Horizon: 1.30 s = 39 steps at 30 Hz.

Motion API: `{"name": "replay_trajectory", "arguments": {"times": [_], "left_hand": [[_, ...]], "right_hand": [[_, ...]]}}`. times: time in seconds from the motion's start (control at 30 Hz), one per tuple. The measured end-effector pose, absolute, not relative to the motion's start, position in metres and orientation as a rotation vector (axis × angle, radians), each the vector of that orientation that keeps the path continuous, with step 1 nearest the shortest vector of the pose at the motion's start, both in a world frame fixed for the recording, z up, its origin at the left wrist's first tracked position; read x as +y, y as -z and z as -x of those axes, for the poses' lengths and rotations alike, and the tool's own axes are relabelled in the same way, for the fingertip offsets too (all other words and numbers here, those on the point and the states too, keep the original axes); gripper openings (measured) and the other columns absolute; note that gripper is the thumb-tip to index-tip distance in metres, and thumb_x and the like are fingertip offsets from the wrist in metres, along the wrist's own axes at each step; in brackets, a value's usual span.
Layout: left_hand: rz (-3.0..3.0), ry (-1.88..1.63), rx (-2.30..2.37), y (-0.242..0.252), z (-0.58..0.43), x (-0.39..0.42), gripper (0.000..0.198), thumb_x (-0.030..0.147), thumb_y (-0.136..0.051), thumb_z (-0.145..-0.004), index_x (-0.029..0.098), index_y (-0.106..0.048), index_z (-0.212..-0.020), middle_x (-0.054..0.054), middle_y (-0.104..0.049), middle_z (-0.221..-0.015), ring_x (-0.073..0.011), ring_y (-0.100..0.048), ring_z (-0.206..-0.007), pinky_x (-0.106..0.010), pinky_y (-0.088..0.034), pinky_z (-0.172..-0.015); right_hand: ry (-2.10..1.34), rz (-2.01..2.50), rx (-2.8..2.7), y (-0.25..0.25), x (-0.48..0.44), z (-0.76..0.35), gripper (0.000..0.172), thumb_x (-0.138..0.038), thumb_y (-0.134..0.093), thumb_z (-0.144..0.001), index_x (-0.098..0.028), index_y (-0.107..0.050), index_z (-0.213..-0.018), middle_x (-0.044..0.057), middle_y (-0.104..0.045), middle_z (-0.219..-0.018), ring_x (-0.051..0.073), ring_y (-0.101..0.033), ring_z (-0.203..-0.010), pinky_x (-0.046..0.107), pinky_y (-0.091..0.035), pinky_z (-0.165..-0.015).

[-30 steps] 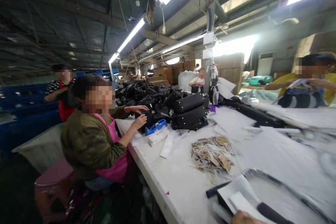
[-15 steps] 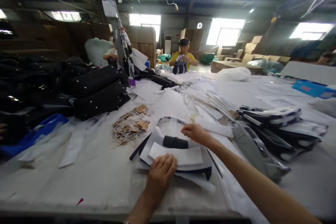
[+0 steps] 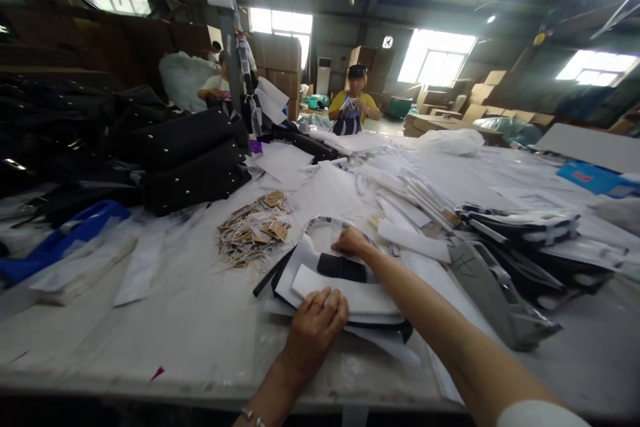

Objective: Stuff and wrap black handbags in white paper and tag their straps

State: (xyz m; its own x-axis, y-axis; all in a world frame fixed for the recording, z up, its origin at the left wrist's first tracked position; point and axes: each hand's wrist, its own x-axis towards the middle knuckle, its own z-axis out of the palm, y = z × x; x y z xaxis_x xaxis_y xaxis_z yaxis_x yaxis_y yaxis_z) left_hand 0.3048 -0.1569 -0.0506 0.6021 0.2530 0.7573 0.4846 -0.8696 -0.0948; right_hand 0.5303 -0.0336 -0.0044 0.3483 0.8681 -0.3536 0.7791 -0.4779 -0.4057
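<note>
Two bare hands reach into my head-camera feed from the bottom edge, both at a flat white-and-black bag piece [image 3: 290, 280] lying on the near middle of the white table [image 3: 200, 347]. I see the left hand [image 3: 319, 325] opened out, its fingers laid over the near edge of a white padding strip [image 3: 373, 300] on top of the piece. The right hand [image 3: 351, 242] has its fingers curled in, just beside the curved handle [image 3: 323, 220]; from where I watch, I cannot tell whether it grips anything. A dark band [image 3: 343, 267] lies between the strip and that hand.

To the left of the piece I have a heap of brown tags [image 3: 255, 233] with white strings, and beyond it stacked black bags [image 3: 190, 173] with metal studs. A blue item [image 3: 100, 217] lies near them. On the right, a grey plastic-wrapped panel [image 3: 500, 293] rests beside a pile of black-and-white pieces [image 3: 520, 223]. Across the table I see a co-worker in yellow [image 3: 371, 107] handling a dark striped item [image 3: 347, 125].
</note>
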Motion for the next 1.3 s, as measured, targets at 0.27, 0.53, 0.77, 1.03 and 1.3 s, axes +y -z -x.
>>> {"name": "replay_trajectory", "arguments": {"times": [0.27,0.53,0.77,1.03,1.3], "left_hand": [[2.534,1.062,-0.528,0.011,-0.292,-0.157,0.029,0.013,-0.046,-0.098,0.019,-0.06,-0.123,-0.006,-0.067,-0.124,-0.0214,-0.059,-0.119,-0.038,-0.041,-0.105],[2.517,1.049,-0.593,0.047,-0.274,-0.166,0.03,0.014,-0.041,-0.101,0.021,-0.064,-0.118,-0.005,-0.068,-0.122,-0.019,-0.061,-0.115,-0.035,-0.044,-0.101],[2.511,1.036,-0.654,0.05,-0.287,-0.173,0.036,0.015,-0.037,-0.102,0.022,-0.06,-0.129,-0.005,-0.068,-0.124,-0.0215,-0.062,-0.114,-0.038,-0.045,-0.098],[2.514,1.054,-0.696,0.052,-0.3,-0.171,0.037,0.013,-0.044,-0.099,0.026,-0.059,-0.13,-0.005,-0.068,-0.123,-0.0228,-0.063,-0.113,-0.039,-0.048,-0.093],[2.521,0.959,-0.733,0.045,-0.301,-0.185,0.038,0.012,-0.046,-0.096,0.025,-0.058,-0.13,-0.009,-0.058,-0.139,-0.0268,-0.058,-0.123,-0.047,-0.048,-0.101]], "right_hand": [[-0.918,2.426,-1.491,-0.012,-0.05,-0.568,0.017,-0.02,-0.074,-0.081,-0.013,-0.062,-0.072,-0.002,-0.063,-0.065,0.011,-0.06,-0.058,0.023,-0.05,-0.056],[-1.069,1.93,-1.346,-0.029,-0.08,-0.586,0.03,-0.024,-0.082,-0.066,-0.018,-0.053,-0.066,-0.002,-0.064,-0.057,0.014,-0.066,-0.06,0.023,-0.055,-0.059],[-1.093,1.598,-1.348,-0.06,-0.117,-0.576,0.037,-0.038,-0.082,-0.064,-0.014,-0.071,-0.091,0.004,-0.073,-0.075,0.017,-0.069,-0.072,0.03,-0.057,-0.073],[-0.181,1.646,-2.252,-0.044,-0.225,-0.525,0.019,-0.021,-0.057,-0.089,-0.017,-0.075,-0.091,0.009,-0.076,-0.098,0.025,-0.069,-0.096,0.045,-0.047,-0.103],[0.536,1.505,-2.211,0.022,-0.272,-0.501,0.06,-0.001,-0.04,-0.087,-0.017,-0.047,-0.145,0.009,-0.058,-0.14,0.024,-0.049,-0.133,0.046,-0.036,-0.113]]}}
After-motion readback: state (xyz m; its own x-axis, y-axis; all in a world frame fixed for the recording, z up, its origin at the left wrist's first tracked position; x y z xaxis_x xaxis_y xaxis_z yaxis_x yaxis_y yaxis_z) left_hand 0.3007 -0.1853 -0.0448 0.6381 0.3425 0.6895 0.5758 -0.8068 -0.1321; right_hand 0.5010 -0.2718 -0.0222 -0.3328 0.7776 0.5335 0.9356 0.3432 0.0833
